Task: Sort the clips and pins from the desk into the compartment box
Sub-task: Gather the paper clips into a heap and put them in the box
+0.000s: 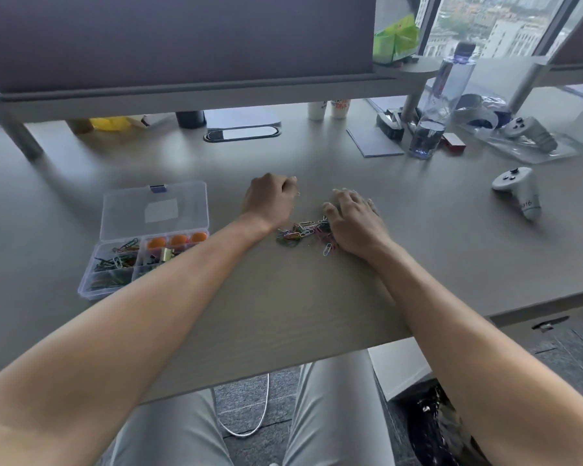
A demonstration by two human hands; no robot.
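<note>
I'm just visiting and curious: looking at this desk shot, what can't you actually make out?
All in the head view:
- Compartment box: its right-hand compartments are hidden behind the left forearm.
- Left hand: its curled fingers seem to pinch a small clip, too tiny to be sure.
- Paper clip pile: partly covered by the right hand; the count is unreadable.
- Water bottle: its label is blurred.

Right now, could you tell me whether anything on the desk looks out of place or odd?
Only the loose pile of coloured paper clips, lying on the desk between the hands instead of in the open compartment box. The left hand pinches one small clip; nothing looks damaged.
</note>
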